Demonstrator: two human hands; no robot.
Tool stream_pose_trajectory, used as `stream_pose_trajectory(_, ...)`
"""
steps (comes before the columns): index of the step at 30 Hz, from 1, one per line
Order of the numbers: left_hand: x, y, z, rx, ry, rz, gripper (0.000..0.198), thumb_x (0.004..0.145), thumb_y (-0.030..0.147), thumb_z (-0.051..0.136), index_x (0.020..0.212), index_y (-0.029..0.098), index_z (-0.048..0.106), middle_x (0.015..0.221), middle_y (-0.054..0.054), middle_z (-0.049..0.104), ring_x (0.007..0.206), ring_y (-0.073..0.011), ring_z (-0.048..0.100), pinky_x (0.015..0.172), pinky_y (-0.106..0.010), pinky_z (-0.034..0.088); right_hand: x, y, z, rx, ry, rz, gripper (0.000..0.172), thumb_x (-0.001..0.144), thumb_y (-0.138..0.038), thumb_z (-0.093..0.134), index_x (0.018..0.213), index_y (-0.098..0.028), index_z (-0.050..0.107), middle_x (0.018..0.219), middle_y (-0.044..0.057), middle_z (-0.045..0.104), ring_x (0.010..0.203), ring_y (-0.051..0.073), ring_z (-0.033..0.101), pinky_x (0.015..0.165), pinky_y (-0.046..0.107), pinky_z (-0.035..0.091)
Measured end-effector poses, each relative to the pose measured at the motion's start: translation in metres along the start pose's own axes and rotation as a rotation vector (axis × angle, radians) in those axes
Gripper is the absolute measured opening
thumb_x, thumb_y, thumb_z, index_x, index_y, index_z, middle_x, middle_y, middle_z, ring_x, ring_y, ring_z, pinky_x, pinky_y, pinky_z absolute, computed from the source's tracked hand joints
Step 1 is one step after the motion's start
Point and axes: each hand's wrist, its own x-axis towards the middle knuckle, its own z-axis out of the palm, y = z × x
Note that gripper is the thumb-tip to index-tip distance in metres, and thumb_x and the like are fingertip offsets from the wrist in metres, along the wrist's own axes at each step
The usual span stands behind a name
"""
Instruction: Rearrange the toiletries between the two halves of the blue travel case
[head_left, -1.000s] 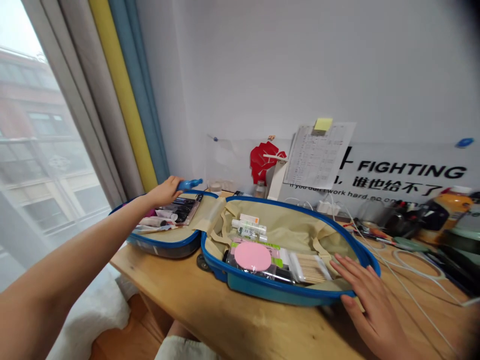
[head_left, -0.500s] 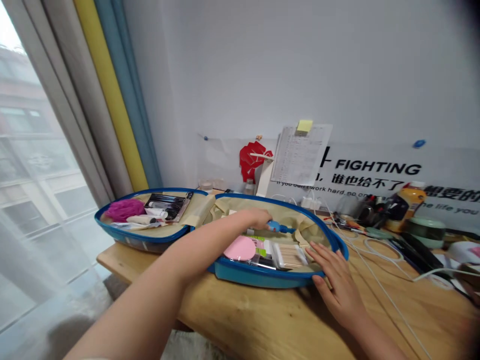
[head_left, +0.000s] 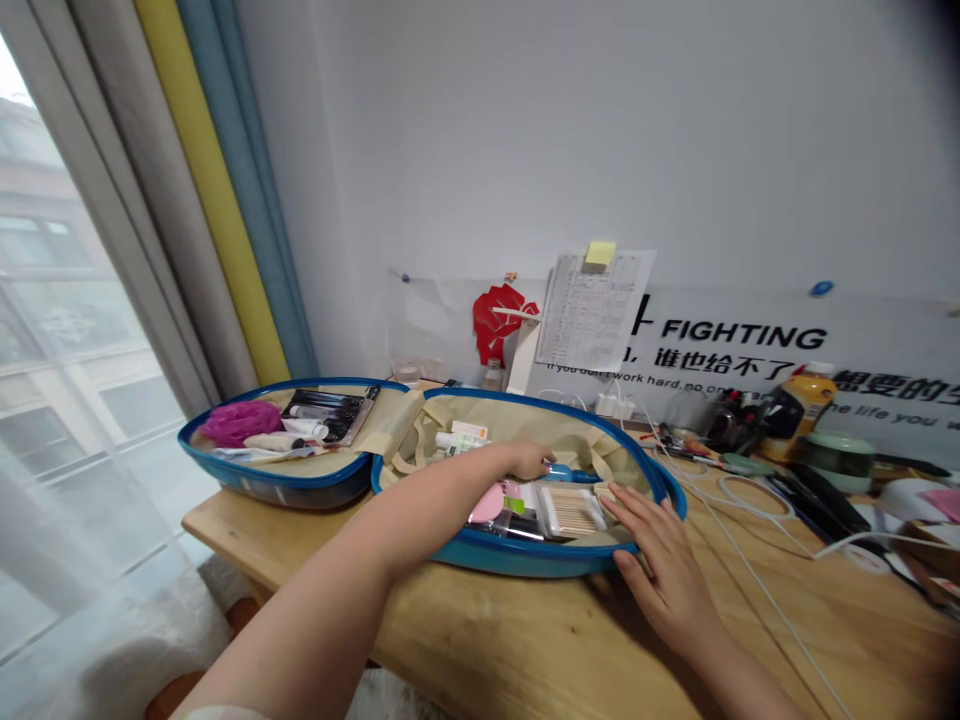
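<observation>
An open suitcase (head_left: pixel 555 562) with a bright blue rim lies spread in two halves on the wooden table. Inside its right half, my left hand (head_left: pixel 532 460) is closed on one end of a slim blue object (head_left: pixel 574 474), whose exact kind I cannot make out. My right hand (head_left: pixel 660 555) has its fingers spread over the near right rim of the case. Between my hands lies a clear pack of cotton swabs (head_left: pixel 571 512). A round pink item (head_left: pixel 487 505) is partly covered by my left forearm. White tubes (head_left: pixel 454 440) lie behind that arm.
In the left half of the case are a purple mesh puff (head_left: pixel 241 422), small tubes and a pouch of black brushes (head_left: pixel 337 412). White cables (head_left: pixel 750 580), an orange bottle (head_left: pixel 801 410) and a green jar (head_left: pixel 840 460) occupy the table's right side.
My left hand and the blue object have gone lower into the case, and the object now lies flatter. My right hand stays at the rim. The view has shifted slightly.
</observation>
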Motion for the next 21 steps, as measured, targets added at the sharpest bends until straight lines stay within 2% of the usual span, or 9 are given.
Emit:
stream_pose_trajectory(5, -0.002, -0.003, 0.001, -0.127, 0.026, 0.011, 0.037, 0.091, 0.037, 0.051, 0.124, 0.019, 0.051, 0.127, -0.009, 0.053, 0.111, -0.0228, 0.054, 0.093, -0.046, 0.046, 0.0, -0.001, -0.001, 0.006, -0.011, 0.022, 0.047, 0.09, -0.043, 0.034, 0.132, -0.027, 0.046, 0.131, 0.007, 0.055, 0.122, 0.025, 0.049, 0.104, 0.049, 0.033)
stream_pose_trajectory(10, -0.006, -0.003, -0.003, -0.192, 0.046, -0.008, 0.043, 0.092, 0.036, 0.048, 0.131, 0.017, 0.045, 0.131, -0.011, 0.051, 0.115, -0.0233, 0.053, 0.097, -0.047, 0.043, 0.001, 0.001, 0.0, -0.015, 0.019, -0.01, 0.046, 0.09, -0.04, 0.036, 0.132, -0.026, 0.045, 0.132, 0.008, 0.055, 0.121, 0.026, 0.051, 0.103, 0.05, 0.034)
stream_pose_trajectory(14, -0.015, -0.009, -0.02, -0.229, 0.1, -0.045, 0.042, 0.092, 0.029, 0.044, 0.132, 0.019, 0.046, 0.135, -0.008, 0.051, 0.117, -0.0183, 0.052, 0.101, -0.033, 0.04, -0.002, 0.006, 0.005, -0.014, 0.011, 0.011, 0.045, 0.088, -0.039, 0.036, 0.129, -0.026, 0.048, 0.131, 0.008, 0.056, 0.119, 0.026, 0.052, 0.104, 0.051, 0.034)
stream_pose_trajectory(17, -0.034, -0.03, -0.041, -0.264, 0.189, -0.088, 0.04, 0.091, 0.027, 0.042, 0.13, 0.02, 0.05, 0.133, -0.005, 0.055, 0.11, -0.0144, 0.057, 0.096, -0.026, 0.043, -0.003, 0.009, 0.007, -0.013, 0.013, 0.007, 0.044, 0.088, -0.039, 0.036, 0.128, -0.025, 0.049, 0.129, 0.008, 0.057, 0.119, 0.027, 0.053, 0.103, 0.051, 0.035)
stream_pose_trajectory(21, -0.087, -0.086, -0.071, -0.268, 0.356, -0.225, 0.04, 0.093, 0.026, 0.033, 0.127, 0.018, 0.053, 0.125, -0.005, 0.061, 0.102, -0.0118, 0.061, 0.088, -0.022, 0.047, -0.002, 0.009, 0.006, -0.019, 0.015, -0.011, 0.045, 0.089, -0.041, 0.035, 0.129, -0.025, 0.048, 0.129, 0.009, 0.057, 0.118, 0.027, 0.054, 0.102, 0.051, 0.036)
